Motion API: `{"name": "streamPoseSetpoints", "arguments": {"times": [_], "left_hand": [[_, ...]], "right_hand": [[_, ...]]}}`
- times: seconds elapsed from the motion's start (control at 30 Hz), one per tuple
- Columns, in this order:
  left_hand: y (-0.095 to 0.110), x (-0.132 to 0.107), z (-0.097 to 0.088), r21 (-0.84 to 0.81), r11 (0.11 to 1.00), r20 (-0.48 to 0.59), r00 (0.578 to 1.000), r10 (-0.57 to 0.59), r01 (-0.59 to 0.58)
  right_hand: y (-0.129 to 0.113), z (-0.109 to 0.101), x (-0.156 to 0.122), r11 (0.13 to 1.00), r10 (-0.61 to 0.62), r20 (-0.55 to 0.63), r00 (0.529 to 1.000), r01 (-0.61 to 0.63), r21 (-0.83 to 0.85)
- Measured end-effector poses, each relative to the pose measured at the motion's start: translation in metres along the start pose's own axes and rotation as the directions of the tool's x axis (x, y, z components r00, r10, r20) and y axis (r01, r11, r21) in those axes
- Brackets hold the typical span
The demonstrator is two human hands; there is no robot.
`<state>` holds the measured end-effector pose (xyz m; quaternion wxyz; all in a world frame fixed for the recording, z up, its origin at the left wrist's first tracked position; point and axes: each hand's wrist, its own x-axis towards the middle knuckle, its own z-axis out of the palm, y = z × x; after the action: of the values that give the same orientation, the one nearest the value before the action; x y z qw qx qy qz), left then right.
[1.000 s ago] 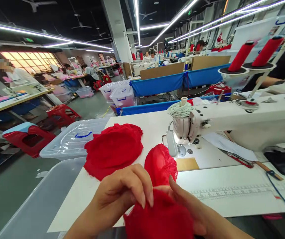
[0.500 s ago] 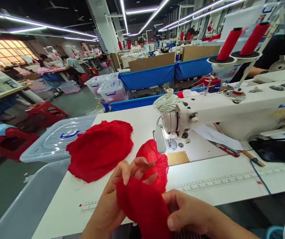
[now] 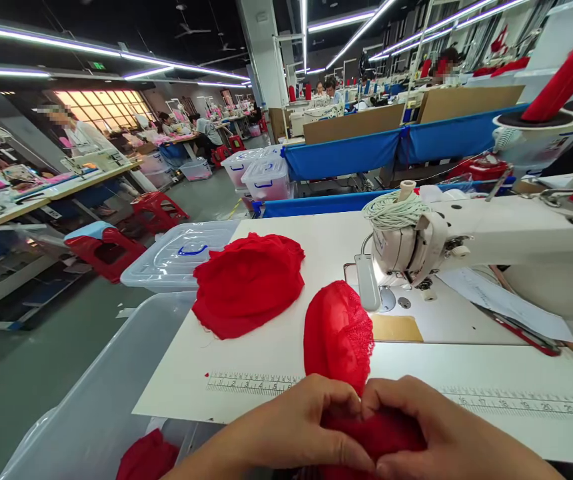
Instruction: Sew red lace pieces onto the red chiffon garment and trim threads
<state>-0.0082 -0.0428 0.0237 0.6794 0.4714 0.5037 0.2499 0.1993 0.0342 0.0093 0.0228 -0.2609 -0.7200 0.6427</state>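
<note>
Low at the front edge of the sewing table, my left hand [image 3: 316, 423] and my right hand [image 3: 416, 427] pinch one piece of red fabric [image 3: 376, 433] between thumbs and fingers. Their fingertips nearly meet, and the fabric's lower part runs out of view. Just beyond the hands lies a red cup-shaped piece with a lace edge [image 3: 339, 330], close to the presser foot area. Further left, a pile of red fabric pieces [image 3: 249, 287] rests on the white tabletop [image 3: 176, 380]. A white sewing machine [image 3: 496, 233] stands to the right.
Left of the table are a lidded clear bin [image 3: 176, 257] and an open bin [image 3: 96, 380] with red fabric [image 3: 149, 457] inside. Scissors [image 3: 521, 330] and white paper [image 3: 506, 303] lie under the machine arm. Red stools [image 3: 109, 253] stand on the floor. People sit at other tables behind.
My view has turned left. My left hand, earlier raised with fingers spread behind the fabric, has come down beside my right hand, and both now pinch the fabric close together.
</note>
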Motion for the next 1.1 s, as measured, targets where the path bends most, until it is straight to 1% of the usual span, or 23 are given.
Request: {"name": "streamPoseSetpoints", "arguments": {"times": [0.03,0.07,0.1,0.13,0.17,0.2,0.23,0.27,0.3,0.37,0.43,0.5,0.53,0.6,0.67,0.73,0.8,0.87,0.97,1.1], "left_hand": [[0.004,0.002,-0.001,0.040,0.999,-0.066,0.997,0.035,-0.032],[0.007,0.005,-0.004,0.047,0.997,-0.114,0.991,0.070,-0.065],[0.009,0.007,-0.009,0.026,0.996,-0.143,0.986,0.087,-0.084],[0.009,0.009,-0.015,-0.010,0.996,-0.155,0.984,0.082,-0.085],[0.009,0.012,-0.023,-0.040,0.997,-0.141,0.988,0.061,-0.067],[0.008,0.016,-0.030,-0.054,0.998,-0.099,0.995,0.023,-0.028],[0.007,0.022,-0.037,-0.053,0.998,-0.042,0.999,-0.023,0.021],[0.007,0.028,-0.043,-0.047,0.997,0.002,0.998,-0.064,0.064],[0.007,0.034,-0.046,-0.042,0.995,0.023,0.996,-0.085,0.086],[0.011,0.047,-0.045,-0.050,0.997,0.020,0.998,-0.062,0.063],[0.018,0.059,-0.038,-0.062,0.998,0.020,1.000,-0.005,0.006],[0.026,0.069,-0.028,-0.090,0.996,0.054,0.999,-0.008,0.013],[0.029,0.073,-0.024,-0.134,0.990,0.055,0.998,-0.029,0.036],[0.031,0.079,-0.017,-0.279,0.959,0.008,0.999,-0.053,0.053],[0.028,0.084,-0.014,-0.414,0.910,-0.034,0.999,-0.042,0.024],[0.024,0.088,-0.013,-0.457,0.889,-0.046,0.999,-0.010,-0.012],[0.018,0.092,-0.013,-0.453,0.891,-0.040,0.999,0.009,-0.026],[0.014,0.095,-0.013,-0.461,0.886,-0.069,0.997,0.019,-0.049],[0.011,0.097,-0.012,-0.483,0.872,-0.119,0.993,0.017,-0.073],[0.011,0.096,-0.009,-0.472,0.878,-0.143,0.990,0.015,-0.082]], "right_hand": [[0.005,-0.007,0.004,0.997,0.002,0.039,0.999,-0.006,0.082],[0.010,-0.014,0.008,0.979,0.003,0.074,0.997,-0.018,0.202],[0.016,-0.022,0.012,0.945,-0.013,0.054,0.998,-0.005,0.327],[0.022,-0.028,0.015,0.899,-0.023,-0.010,1.000,0.025,0.437],[0.027,-0.032,0.018,0.852,-0.035,-0.096,0.995,0.080,0.518],[0.030,-0.035,0.020,0.807,-0.043,-0.183,0.982,0.142,0.574],[0.032,-0.036,0.022,0.771,-0.052,-0.264,0.963,0.207,0.602],[0.033,-0.035,0.025,0.748,-0.049,-0.310,0.949,0.241,0.618],[0.033,-0.033,0.027,0.741,-0.049,-0.334,0.941,0.258,0.620],[0.029,-0.028,0.031,0.757,-0.070,-0.362,0.930,0.286,0.588],[0.025,-0.025,0.034,0.788,-0.102,-0.369,0.924,0.301,0.537],[0.022,-0.026,0.034,0.796,-0.104,-0.370,0.923,0.300,0.526],[0.021,-0.028,0.034,0.781,-0.093,-0.370,0.924,0.298,0.549],[0.024,-0.033,0.034,0.724,-0.066,-0.370,0.927,0.300,0.621],[0.029,-0.037,0.035,0.666,-0.057,-0.378,0.924,0.317,0.675],[0.034,-0.039,0.036,0.648,-0.052,-0.417,0.908,0.348,0.677],[0.037,-0.038,0.037,0.659,-0.035,-0.475,0.879,0.378,0.651],[0.039,-0.036,0.038,0.683,-0.029,-0.515,0.857,0.393,0.616],[0.039,-0.032,0.039,0.746,-0.059,-0.540,0.840,0.397,0.535],[0.040,-0.030,0.040,0.822,-0.078,-0.561,0.824,0.372,0.432]]}}
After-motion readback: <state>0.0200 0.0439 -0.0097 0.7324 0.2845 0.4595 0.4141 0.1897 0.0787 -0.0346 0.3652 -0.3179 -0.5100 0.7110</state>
